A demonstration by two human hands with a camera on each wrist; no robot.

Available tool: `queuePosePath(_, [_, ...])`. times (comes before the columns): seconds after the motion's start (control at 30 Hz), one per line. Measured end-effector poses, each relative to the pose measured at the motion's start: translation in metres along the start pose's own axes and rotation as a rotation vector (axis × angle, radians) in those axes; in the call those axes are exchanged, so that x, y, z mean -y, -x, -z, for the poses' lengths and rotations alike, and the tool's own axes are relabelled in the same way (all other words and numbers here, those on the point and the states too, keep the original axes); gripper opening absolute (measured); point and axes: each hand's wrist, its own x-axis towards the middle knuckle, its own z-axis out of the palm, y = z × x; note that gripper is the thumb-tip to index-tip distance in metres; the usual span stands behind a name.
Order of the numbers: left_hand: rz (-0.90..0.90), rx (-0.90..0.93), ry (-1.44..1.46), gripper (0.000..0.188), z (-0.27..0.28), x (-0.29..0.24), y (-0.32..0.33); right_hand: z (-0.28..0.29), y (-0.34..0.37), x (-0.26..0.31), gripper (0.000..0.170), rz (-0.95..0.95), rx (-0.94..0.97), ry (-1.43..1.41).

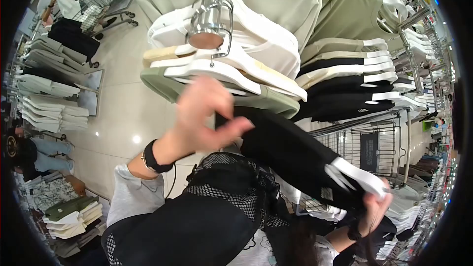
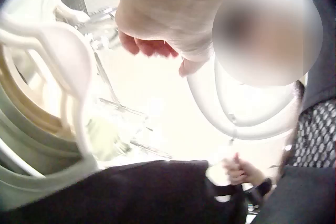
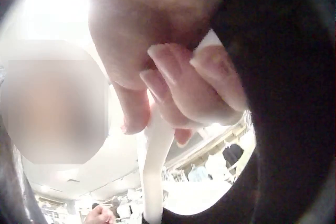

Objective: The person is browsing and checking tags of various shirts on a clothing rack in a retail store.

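My right hand (image 1: 377, 208) grips the end of a white hanger (image 1: 358, 175), out to the lower right in the head view. A black garment (image 1: 290, 149) hangs from that hanger and stretches back toward the rack. In the right wrist view, curled fingers (image 3: 181, 85) wrap the hanger, and dark cloth fills the right side. My left hand (image 1: 204, 113), blurred in the head view, is raised in front of the hung clothes with thumb and fingers loosely bent and nothing between them. Just beyond it, a sage green top (image 1: 281, 101) hangs on a white hanger.
A chrome rack arm (image 1: 212, 17) points toward me above the hung tops. More clothes on white hangers (image 1: 379, 59) line the right. A wire shopping cart (image 1: 374, 148) stands below them. Folded clothes (image 1: 74, 216) lie at lower left; people and another cart (image 1: 96, 0) are farther off.
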Motion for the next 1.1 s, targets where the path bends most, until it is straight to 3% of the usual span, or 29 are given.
queuePosePath(0.03, [0.050, -0.150, -0.170, 0.045, 0.007, 0.014, 0.007, 0.022, 0.008, -0.015, 0.054, 0.025, -0.135, 0.008])
queuePosePath(0.07, [0.044, -0.148, -0.176, 0.045, 0.011, 0.024, 0.004, 0.036, 0.008, -0.016, 0.059, 0.030, -0.211, 0.052])
queuePosePath(0.13, [0.081, -0.205, -0.565, 0.056, 0.017, 0.046, -0.003, 0.049, 0.002, 0.002, 0.069, -0.074, -0.274, 0.177])
queuePosePath(0.17, [0.078, -0.209, -0.568, 0.056, 0.020, 0.058, -0.001, 0.040, -0.006, 0.017, 0.053, -0.054, -0.300, 0.330])
queuePosePath(0.23, [0.227, 0.112, -0.623, 0.053, 0.023, 0.083, 0.009, 0.002, -0.033, 0.052, 0.040, 0.051, -0.193, 0.482])
queuePosePath(0.33, [0.345, 0.176, -0.434, 0.052, 0.030, 0.111, 0.019, -0.041, -0.071, 0.055, 0.033, 0.137, -0.107, 0.688])
queuePosePath(0.43, [0.399, 0.207, -0.284, 0.051, 0.035, 0.103, 0.015, -0.073, -0.108, 0.040, 0.034, 0.240, 0.018, 0.763])
queuePosePath(0.63, [0.421, 0.306, -0.136, 0.048, 0.044, 0.092, 0.013, -0.126, -0.140, 0.071, 0.034, 0.416, 0.144, 0.533])
queuePosePath(0.73, [0.354, 0.281, -0.122, 0.040, 0.046, 0.082, 0.009, -0.152, -0.153, 0.093, 0.029, 0.493, 0.241, 0.357])
queuePosePath(0.83, [0.357, 0.292, -0.165, 0.042, 0.046, 0.083, 0.013, -0.180, -0.174, 0.114, 0.029, 0.551, 0.350, 0.276])
queuePosePath(0.9, [0.376, 0.312, -0.184, 0.044, 0.047, 0.081, 0.013, -0.203, -0.184, 0.128, 0.030, 0.557, 0.400, 0.062])
queuePosePath(0.93, [0.376, 0.298, -0.190, 0.044, 0.046, 0.080, 0.013, -0.215, -0.189, 0.136, 0.032, 0.641, 0.401, 0.021])
queuePosePath(1.1, [0.401, 0.302, -0.197, 0.044, 0.044, 0.079, 0.012, -0.278, -0.208, 0.156, 0.030, 0.684, 0.614, 0.076])
